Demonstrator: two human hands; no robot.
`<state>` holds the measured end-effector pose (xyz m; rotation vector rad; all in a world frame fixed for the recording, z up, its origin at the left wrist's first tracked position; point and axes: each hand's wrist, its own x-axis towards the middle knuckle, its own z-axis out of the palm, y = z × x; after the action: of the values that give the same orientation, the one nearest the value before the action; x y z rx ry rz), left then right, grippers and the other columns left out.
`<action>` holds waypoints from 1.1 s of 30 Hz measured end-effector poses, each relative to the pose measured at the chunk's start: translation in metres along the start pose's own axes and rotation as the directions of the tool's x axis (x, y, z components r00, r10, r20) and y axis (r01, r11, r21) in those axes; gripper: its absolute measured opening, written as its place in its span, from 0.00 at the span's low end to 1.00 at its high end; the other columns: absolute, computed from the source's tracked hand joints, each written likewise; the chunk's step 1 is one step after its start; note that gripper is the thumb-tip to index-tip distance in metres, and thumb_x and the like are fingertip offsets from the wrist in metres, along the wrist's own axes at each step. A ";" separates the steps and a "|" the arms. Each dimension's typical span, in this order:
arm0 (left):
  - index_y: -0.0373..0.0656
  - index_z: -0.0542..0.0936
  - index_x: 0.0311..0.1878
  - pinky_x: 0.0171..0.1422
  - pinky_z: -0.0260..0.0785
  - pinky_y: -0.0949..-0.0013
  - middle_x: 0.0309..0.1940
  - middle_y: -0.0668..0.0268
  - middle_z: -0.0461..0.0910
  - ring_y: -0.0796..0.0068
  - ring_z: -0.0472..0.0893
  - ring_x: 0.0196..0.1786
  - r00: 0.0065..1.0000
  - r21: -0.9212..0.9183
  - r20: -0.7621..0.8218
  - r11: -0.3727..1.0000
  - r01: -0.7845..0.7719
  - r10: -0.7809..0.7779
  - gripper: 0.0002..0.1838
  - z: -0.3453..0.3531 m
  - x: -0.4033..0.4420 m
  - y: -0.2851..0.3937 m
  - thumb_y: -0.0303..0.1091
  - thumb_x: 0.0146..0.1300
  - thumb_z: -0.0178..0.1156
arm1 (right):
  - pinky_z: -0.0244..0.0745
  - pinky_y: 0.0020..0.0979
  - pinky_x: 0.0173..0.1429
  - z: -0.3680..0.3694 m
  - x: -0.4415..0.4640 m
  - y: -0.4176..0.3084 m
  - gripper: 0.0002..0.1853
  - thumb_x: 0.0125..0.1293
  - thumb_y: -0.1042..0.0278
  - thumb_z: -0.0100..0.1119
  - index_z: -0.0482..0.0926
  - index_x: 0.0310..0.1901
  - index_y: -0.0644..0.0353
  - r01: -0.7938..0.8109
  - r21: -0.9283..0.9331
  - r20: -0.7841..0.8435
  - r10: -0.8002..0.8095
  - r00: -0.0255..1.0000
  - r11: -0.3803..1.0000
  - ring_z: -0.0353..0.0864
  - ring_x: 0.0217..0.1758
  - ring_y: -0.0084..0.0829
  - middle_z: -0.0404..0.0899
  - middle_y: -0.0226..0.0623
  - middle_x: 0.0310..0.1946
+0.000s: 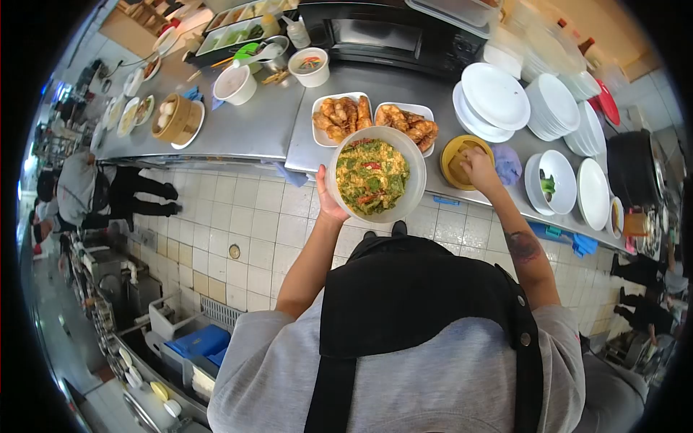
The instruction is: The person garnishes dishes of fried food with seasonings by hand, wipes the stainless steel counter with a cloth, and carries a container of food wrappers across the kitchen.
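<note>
My left hand (330,200) grips the left side of a translucent plastic bowl (416,189), which holds a mix of green leaves, yellow egg-like bits and red pieces. It is held up at the counter's front edge, in front of two white dishes of browned fried pieces (339,117). My right hand (478,169) reaches into a round yellow container (447,153) on the counter, fingers bent together at its yellowish-brown contents. What they pinch is hidden. Just right of that container lies a purple cloth (507,164).
Stacks of white plates (496,94) and white bowls (552,189) line the right of the steel counter (271,133). A black oven (379,43) stands behind. A bamboo steamer (189,119) and white tubs (234,84) are leftward. Other people (79,184) stand farther off.
</note>
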<state>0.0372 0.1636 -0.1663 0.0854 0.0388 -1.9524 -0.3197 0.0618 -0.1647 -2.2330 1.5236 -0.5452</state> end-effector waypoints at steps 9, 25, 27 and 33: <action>0.49 0.58 0.74 0.69 0.64 0.39 0.71 0.52 0.62 0.47 0.65 0.71 0.986 0.202 -0.029 0.967 -0.157 0.166 0.45 0.018 -0.013 -0.012 0.71 0.62 0.41 | 0.80 0.36 0.44 -0.120 0.012 -0.197 0.08 0.60 0.78 0.59 0.82 0.41 0.62 0.199 0.388 -0.074 -0.185 0.980 0.900 0.84 0.38 0.44 0.80 0.47 0.42; 0.48 0.64 0.72 0.71 0.60 0.39 0.70 0.55 0.65 0.50 0.65 0.71 0.955 0.306 -0.186 0.937 -0.167 0.231 0.46 0.021 -0.001 0.044 0.72 0.58 0.47 | 0.75 0.28 0.35 -0.089 0.103 -0.236 0.08 0.56 0.66 0.67 0.87 0.34 0.59 0.085 0.508 0.075 -0.142 0.987 0.857 0.83 0.30 0.32 0.85 0.37 0.28; 0.49 0.64 0.72 0.71 0.59 0.38 0.70 0.56 0.64 0.50 0.64 0.71 0.948 0.384 -0.197 0.909 -0.160 0.250 0.45 0.013 -0.015 0.078 0.72 0.59 0.46 | 0.76 0.27 0.37 -0.069 0.129 -0.189 0.08 0.56 0.65 0.68 0.87 0.36 0.59 -0.084 0.504 0.105 0.036 0.994 0.860 0.84 0.30 0.30 0.86 0.38 0.28; 0.50 0.64 0.71 0.69 0.61 0.38 0.70 0.58 0.64 0.51 0.66 0.70 0.907 0.324 -0.307 0.928 -0.185 0.288 0.42 -0.013 -0.055 0.178 0.72 0.64 0.40 | 0.79 0.32 0.42 0.014 0.127 -0.115 0.12 0.54 0.62 0.71 0.87 0.35 0.62 -0.413 0.249 0.080 0.407 0.910 0.876 0.86 0.33 0.35 0.86 0.43 0.30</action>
<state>0.2237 0.1488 -0.1727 0.6066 -0.0221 -1.6627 -0.1788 -0.0171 -0.1043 -1.6486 1.7353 -0.5444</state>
